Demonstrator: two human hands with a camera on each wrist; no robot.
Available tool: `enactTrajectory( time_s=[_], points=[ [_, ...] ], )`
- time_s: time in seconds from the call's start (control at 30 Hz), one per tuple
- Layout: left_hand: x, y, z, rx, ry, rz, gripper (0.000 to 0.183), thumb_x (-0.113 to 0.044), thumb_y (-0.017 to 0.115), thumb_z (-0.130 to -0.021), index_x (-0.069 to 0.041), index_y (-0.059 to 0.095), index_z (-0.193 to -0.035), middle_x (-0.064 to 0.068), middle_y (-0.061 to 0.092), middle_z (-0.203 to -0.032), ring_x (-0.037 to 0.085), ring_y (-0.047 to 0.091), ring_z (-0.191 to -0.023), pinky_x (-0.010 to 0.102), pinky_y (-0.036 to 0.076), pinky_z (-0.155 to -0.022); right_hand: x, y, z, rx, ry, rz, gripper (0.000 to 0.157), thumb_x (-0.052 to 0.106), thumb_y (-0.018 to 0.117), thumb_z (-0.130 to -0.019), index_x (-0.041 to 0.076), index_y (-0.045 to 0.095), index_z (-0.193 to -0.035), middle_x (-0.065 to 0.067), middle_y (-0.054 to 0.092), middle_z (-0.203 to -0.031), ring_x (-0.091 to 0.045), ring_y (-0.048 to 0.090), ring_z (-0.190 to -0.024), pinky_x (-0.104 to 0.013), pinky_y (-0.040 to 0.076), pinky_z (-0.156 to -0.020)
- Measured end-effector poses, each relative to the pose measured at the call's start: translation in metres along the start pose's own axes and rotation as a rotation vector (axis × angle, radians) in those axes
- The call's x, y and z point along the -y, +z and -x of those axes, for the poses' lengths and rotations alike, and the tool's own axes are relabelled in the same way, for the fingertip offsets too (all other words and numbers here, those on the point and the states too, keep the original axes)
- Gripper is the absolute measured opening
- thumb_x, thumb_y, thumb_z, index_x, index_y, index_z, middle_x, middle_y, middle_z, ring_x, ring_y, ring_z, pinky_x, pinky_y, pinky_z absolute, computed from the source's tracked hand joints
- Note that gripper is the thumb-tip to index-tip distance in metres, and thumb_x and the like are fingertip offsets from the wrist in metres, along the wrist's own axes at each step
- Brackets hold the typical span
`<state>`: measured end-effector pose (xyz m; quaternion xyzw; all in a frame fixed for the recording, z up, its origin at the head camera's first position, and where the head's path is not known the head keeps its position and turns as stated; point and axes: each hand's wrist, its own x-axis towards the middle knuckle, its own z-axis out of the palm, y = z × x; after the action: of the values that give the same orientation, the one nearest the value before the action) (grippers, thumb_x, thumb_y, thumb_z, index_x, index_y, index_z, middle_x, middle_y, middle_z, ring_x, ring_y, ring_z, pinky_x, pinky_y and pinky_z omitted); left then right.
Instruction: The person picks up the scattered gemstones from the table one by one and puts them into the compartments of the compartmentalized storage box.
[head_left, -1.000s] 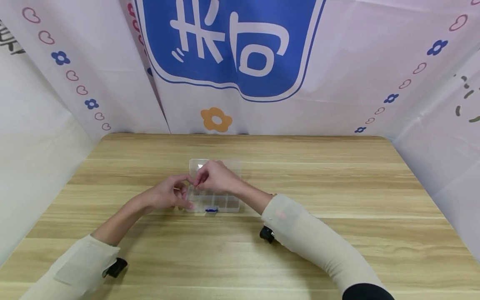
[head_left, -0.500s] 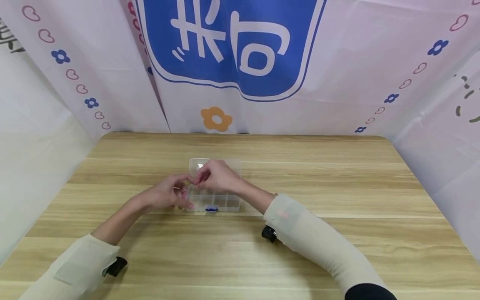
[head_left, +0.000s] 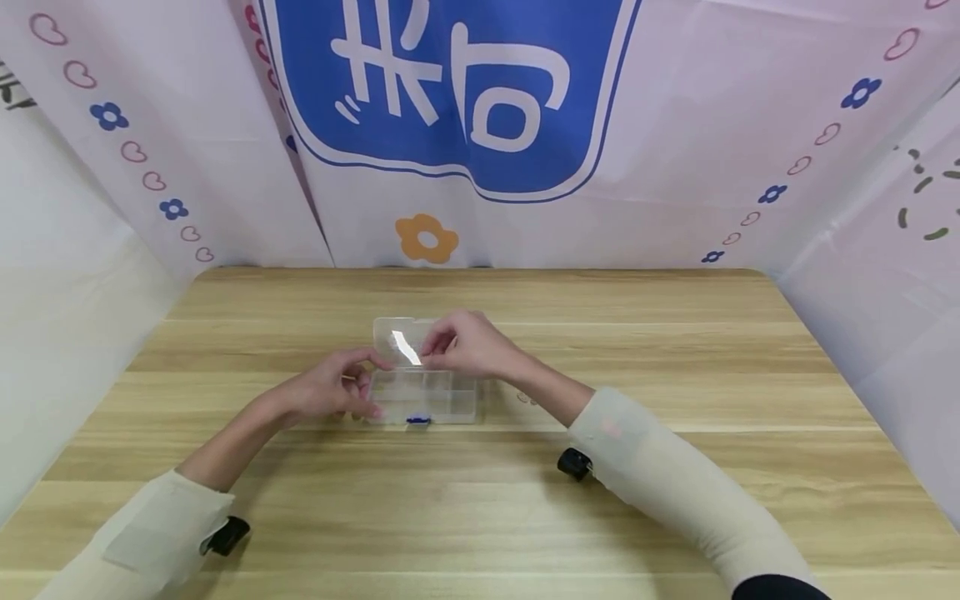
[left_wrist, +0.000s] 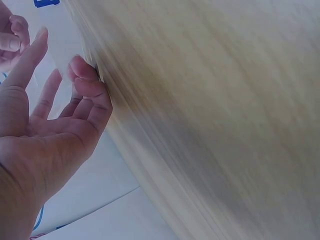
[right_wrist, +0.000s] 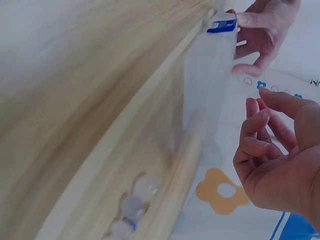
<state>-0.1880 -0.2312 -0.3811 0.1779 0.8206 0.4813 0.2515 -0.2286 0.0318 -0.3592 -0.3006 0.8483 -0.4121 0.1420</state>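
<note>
1. Box: clear, shallow, set on the table between the two hands. Thin walls part it into compartments in two rows (what these hold is too faint to make out).

2. Lid: clear, swung back from the rear edge of the box toward the cloth; a bright reflection crosses it. Its right part lies behind the right hand in the head view.

3. Latch: blue, at the middle of the front side of the box.

4. Left hand: at the left end of the box, which it holds between thumb and index finger, the thumb at the front corner and the index finger near the rear one. In the left wrist view the outer fingers are curled.

5. Right hand: in front of the lid, above the rear of the box. Its fingers are loosely bent, with the thumb tip near the other fingertips; contact with the lid cannot be told.

6. Pieces: small, clear and rounded, lying in a row on the table, apart from the box; a blue patch shows among them. Blur hides their exact form.
</note>
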Motion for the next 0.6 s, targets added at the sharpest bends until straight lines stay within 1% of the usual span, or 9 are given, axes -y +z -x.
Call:
enactTrajectory(
  time_s=[0.2,0.37,0.6],
  points=[
    [-0.001,0.001,0.001,-0.004,0.009,0.007,0.064,0.001,0.083,-0.082,0.008,0.05,-0.137,0.007,0.054,-0.081,0.011,0.05,-0.061,0.022,0.04,-0.052,-0.011,-0.01,0.01,-0.017,0.002,-0.001,0.008,0.004,0.079,-0.089,0.002,0.079,-0.097,-0.003,0.074,-0.088,-0.011,0.065,-0.083,-0.022,0.054,-0.075],
    [-0.003,0.001,0.001,-0.001,-0.004,0.007,0.065,0.002,0.082,-0.082,0.008,0.05,-0.137,0.008,0.054,-0.082,0.012,0.05,-0.063,0.023,0.041,-0.053,-0.017,-0.019,0.018,-0.036,0.028,-0.028,0.01,0.006,0.077,-0.091,0.002,0.078,-0.1,-0.003,0.073,-0.091,-0.014,0.065,-0.087,-0.025,0.055,-0.076],
    [-0.004,0.002,0.001,0.002,-0.007,0.01,0.065,0.002,0.082,-0.082,0.008,0.049,-0.138,0.008,0.054,-0.083,0.013,0.051,-0.063,0.023,0.041,-0.053,-0.026,-0.03,0.032,-0.059,0.007,-0.054,0.012,0.006,0.076,-0.091,0.0,0.077,-0.102,-0.003,0.072,-0.089,-0.015,0.064,-0.085,-0.027,0.055,-0.075]
  ],
)
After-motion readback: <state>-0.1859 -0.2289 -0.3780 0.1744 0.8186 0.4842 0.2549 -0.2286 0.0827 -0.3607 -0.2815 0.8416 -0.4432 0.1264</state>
